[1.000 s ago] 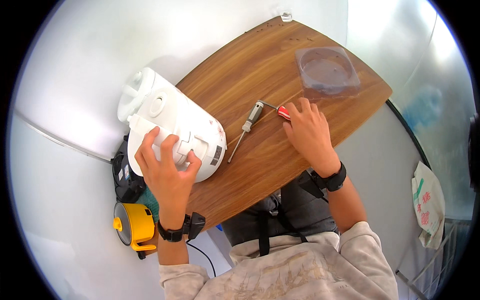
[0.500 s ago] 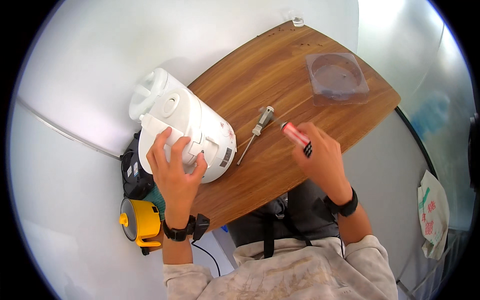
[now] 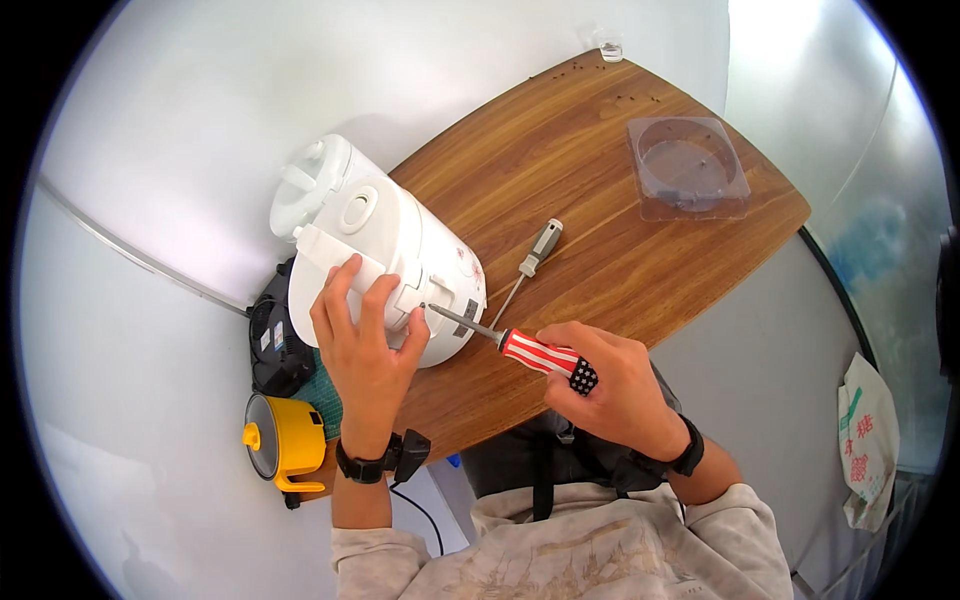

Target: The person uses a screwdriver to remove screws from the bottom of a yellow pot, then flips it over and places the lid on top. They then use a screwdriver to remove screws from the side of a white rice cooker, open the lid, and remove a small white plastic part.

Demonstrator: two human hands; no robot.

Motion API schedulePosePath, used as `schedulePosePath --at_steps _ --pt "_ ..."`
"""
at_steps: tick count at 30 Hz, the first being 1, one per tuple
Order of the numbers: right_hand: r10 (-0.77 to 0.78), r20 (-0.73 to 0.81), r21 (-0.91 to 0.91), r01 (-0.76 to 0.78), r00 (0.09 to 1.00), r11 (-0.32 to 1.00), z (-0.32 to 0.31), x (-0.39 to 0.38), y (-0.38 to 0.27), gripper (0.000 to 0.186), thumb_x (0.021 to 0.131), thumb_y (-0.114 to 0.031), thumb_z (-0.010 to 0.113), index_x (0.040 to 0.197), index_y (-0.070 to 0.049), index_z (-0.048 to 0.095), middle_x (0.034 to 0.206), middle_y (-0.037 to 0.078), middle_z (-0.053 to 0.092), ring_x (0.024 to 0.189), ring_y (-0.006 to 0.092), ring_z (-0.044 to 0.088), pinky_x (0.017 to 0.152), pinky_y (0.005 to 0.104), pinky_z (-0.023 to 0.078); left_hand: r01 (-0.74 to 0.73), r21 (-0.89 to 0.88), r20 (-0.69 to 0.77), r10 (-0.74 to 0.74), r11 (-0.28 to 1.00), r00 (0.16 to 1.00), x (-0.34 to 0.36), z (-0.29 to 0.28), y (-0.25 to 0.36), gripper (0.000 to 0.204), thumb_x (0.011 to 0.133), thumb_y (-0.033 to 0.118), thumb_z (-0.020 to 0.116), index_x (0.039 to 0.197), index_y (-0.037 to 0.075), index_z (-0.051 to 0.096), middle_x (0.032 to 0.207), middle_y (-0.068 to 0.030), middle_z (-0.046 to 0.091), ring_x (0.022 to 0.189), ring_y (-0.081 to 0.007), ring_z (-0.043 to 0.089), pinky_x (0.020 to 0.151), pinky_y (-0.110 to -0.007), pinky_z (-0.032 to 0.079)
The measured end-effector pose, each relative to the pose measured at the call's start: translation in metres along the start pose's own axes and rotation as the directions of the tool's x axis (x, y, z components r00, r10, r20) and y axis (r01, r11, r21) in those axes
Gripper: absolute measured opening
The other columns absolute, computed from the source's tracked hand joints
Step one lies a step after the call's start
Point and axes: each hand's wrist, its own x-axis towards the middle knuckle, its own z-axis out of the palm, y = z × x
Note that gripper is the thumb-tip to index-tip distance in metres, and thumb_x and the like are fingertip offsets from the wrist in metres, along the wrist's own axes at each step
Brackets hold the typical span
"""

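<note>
A white rice cooker point(image 3: 440, 240) lies tilted at the table's left side. My left hand point(image 3: 368, 335) rests on its lid, fingers apart, their tips touching the surface around the latch. By the thumb tip is a small dark spot, perhaps a screw point(image 3: 423, 305). My right hand point(image 3: 620, 388) grips a screwdriver point(image 3: 530, 350) with a red-and-white striped handle and a black, starred end. Its shaft points left, the tip at or very near the dark spot; contact cannot be made out. A second screwdriver point(image 3: 541, 248), grey-handled, lies behind it on the wooden table.
A clear plastic tray point(image 3: 690, 205) sits at the far right of the table point(image 3: 500, 150), with small dark bits near the far edge. Behind the cooker stands another white lidded appliance point(image 3: 310, 185). A black device point(image 3: 280, 340) and a yellow pot point(image 3: 300, 435) are at the left.
My right hand has moved left and nearer to me, turning the striped screwdriver so its tip meets the latch area. The left hand keeps its place on the lid.
</note>
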Motion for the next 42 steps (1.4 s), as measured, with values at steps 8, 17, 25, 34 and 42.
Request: schedulePosePath --at_steps 8,17,25,34,42 --pt "0.037 0.064 -0.027 -0.035 0.997 0.999 0.000 0.000 -0.002 0.032 0.078 -0.003 0.069 0.110 -0.002 0.068 0.092 0.016 0.071 0.078 0.0320 0.070 0.071 0.0350 0.056 -0.016 0.024 -0.017 0.016 1.000 1.000 -0.001 0.002 -0.002 0.044 0.075 0.012 0.076 0.117 0.012 0.065 0.142 -0.0135 0.051 0.126 -0.0394 0.047 0.098 -0.051 0.049" --pt "-0.024 0.012 -0.020 0.024 1.000 1.000 0.003 0.002 0.000 0.029 0.080 -0.007 0.072 0.109 -0.007 0.068 0.083 0.013 0.066 0.069 0.0313 0.065 0.063 0.0366 0.053 0.005 0.011 -0.015 -0.005 1.000 1.000 0.000 0.002 0.000 0.043 0.075 0.016 0.078 0.116 0.016 0.067 0.140 -0.0147 0.053 0.129 -0.0408 0.050 0.101 -0.051 0.047" --pt "0.165 0.307 0.250 -0.247 0.937 0.936 -0.017 0.008 -0.009 0.040 0.083 -0.006 0.073 0.120 -0.005 0.057 0.113 0.014 0.056 0.100 0.0293 0.065 0.086 0.0373 0.054 -0.025 0.035 -0.029 0.026 0.999 0.999 -0.001 0.001 -0.001 0.044 0.075 0.015 0.076 0.118 0.014 0.065 0.142 -0.0156 0.052 0.130 -0.0419 0.049 0.102 -0.052 0.046" --pt "0.135 0.207 -0.075 -0.122 0.969 0.990 -0.012 0.003 -0.022 0.036 0.083 -0.006 0.075 0.115 -0.006 0.059 0.110 0.014 0.056 0.095 0.0333 0.065 0.082 0.0387 0.054 -0.008 0.044 -0.055 0.011 0.999 0.998 -0.003 0.003 0.003 0.045 0.074 0.016 0.075 0.117 0.014 0.064 0.142 -0.0162 0.053 0.131 -0.0427 0.049 0.103 -0.054 0.045" --pt "0.026 0.057 -0.246 -0.011 0.998 0.969 -0.003 0.000 -0.036 0.029 0.088 -0.011 0.075 0.113 -0.004 0.063 0.093 0.012 0.067 0.080 0.0353 0.069 0.072 0.0400 0.056 0.014 0.024 -0.063 -0.012 1.000 0.998 -0.005 0.004 0.005 0.047 0.074 0.016 0.076 0.119 0.014 0.064 0.143 -0.0161 0.052 0.134 -0.0425 0.047 0.105 -0.054 0.042"
